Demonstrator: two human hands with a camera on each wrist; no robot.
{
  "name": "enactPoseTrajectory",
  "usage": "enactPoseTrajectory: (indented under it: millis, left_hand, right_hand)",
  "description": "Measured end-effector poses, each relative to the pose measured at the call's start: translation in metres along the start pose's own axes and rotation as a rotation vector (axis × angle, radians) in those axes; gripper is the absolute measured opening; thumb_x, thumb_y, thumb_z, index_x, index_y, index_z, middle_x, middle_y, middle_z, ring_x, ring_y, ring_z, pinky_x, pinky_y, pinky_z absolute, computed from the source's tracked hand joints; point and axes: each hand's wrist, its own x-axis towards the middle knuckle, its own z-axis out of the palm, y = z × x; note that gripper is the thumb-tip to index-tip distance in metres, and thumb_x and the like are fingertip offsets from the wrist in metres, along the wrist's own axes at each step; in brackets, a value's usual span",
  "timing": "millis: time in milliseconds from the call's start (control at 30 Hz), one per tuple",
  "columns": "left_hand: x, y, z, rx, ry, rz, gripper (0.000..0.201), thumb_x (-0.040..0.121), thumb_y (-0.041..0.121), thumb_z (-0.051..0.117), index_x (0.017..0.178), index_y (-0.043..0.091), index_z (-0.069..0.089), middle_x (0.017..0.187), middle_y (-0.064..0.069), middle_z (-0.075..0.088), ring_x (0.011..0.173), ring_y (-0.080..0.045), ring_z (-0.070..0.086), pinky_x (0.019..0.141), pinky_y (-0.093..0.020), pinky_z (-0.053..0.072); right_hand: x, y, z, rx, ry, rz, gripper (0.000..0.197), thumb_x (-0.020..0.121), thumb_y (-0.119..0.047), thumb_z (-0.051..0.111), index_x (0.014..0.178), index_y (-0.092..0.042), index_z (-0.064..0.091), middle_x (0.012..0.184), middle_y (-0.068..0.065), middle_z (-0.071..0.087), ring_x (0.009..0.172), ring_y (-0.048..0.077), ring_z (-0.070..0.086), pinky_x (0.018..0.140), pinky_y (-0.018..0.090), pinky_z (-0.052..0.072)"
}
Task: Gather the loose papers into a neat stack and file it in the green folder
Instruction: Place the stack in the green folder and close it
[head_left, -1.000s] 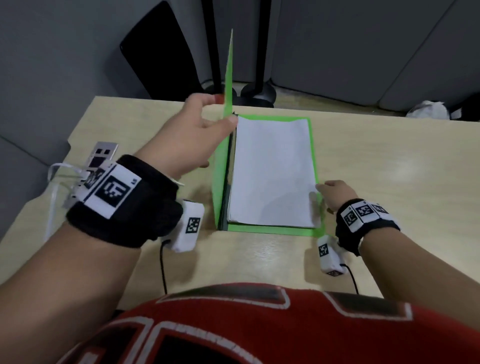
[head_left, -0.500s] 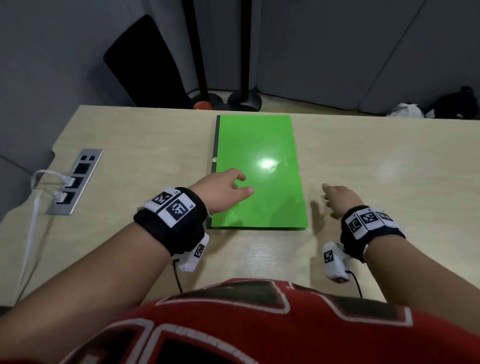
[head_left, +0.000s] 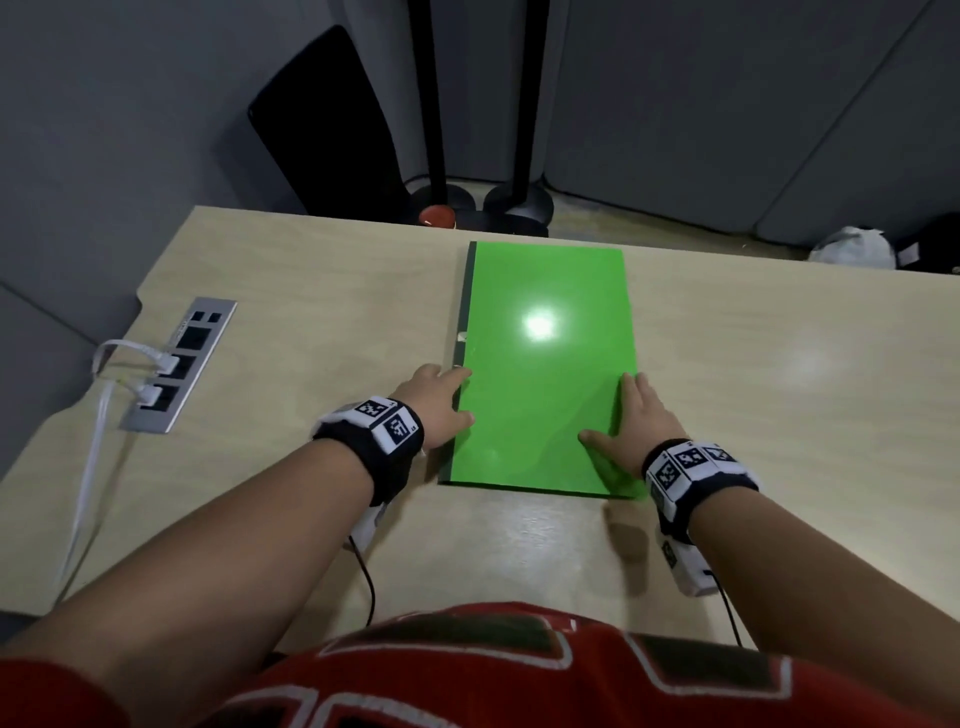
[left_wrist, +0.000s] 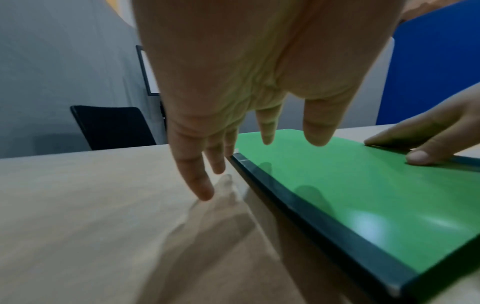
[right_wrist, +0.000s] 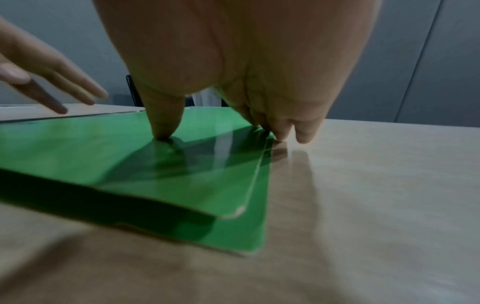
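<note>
The green folder (head_left: 545, 374) lies shut and flat on the table, its dark spine to the left. No loose paper shows anywhere. My left hand (head_left: 452, 395) is at the spine near the folder's near left corner; in the left wrist view (left_wrist: 259, 133) its fingers are straight, pointing down beside the spine, with the thumb over the cover (left_wrist: 363, 185). My right hand (head_left: 631, 415) is at the right edge. In the right wrist view (right_wrist: 223, 133) its thumb presses on the cover (right_wrist: 103, 160) and its fingers touch the table along the edge.
A socket panel (head_left: 176, 364) with white cables plugged in sits in the pale wooden table (head_left: 311, 291) at the left. Behind the far edge are a black chair (head_left: 332, 130) and two stand bases (head_left: 483, 202). A white bag (head_left: 852, 247) lies at the far right.
A second ago my left hand held the cover upright over the white sheets. The cover has come down shut, and both hands have moved to the folder's near side edges.
</note>
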Motion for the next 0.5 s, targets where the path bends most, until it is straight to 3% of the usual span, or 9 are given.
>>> enactPoseTrajectory:
  millis: [167,333,500]
  left_hand:
    - [0.017,-0.011,0.002,0.105,-0.013,0.072,0.068,0.090,0.047,0.054,0.148,0.037,0.021,0.162,-0.008,0.000,0.147,-0.033,0.012,0.117,-0.051,0.023]
    - [0.026,-0.038,-0.001,0.104,0.001,-0.093,0.080,0.085,0.053,0.057,0.149,0.041,0.010,0.162,-0.005,-0.009,0.147,-0.039,-0.004,0.112,-0.066,0.020]
    - [0.026,-0.079,-0.009,0.074,0.021,-0.213,0.088,0.080,0.053,0.064,0.148,0.042,0.009,0.161,-0.004,-0.013,0.146,-0.043,-0.008,0.108,-0.069,0.023]
  right_hand:
    - [0.003,-0.038,0.006,-0.045,-0.075,-0.064,0.105,0.083,-0.060,0.056,0.152,-0.007,-0.004,0.161,0.013,-0.006,0.150,0.026,0.005,0.122,0.039,0.015]
    - [0.001,-0.102,0.020,-0.100,-0.098,-0.238,0.104,0.083,-0.062,0.054,0.152,-0.010,-0.003,0.161,0.012,-0.006,0.150,0.025,0.005,0.122,0.038,0.014]
    - [0.003,-0.150,0.029,-0.097,-0.147,-0.358,0.099,0.085,-0.055,0.058,0.153,-0.012,-0.001,0.162,0.009,-0.006,0.149,0.024,0.010,0.119,0.037,0.018]
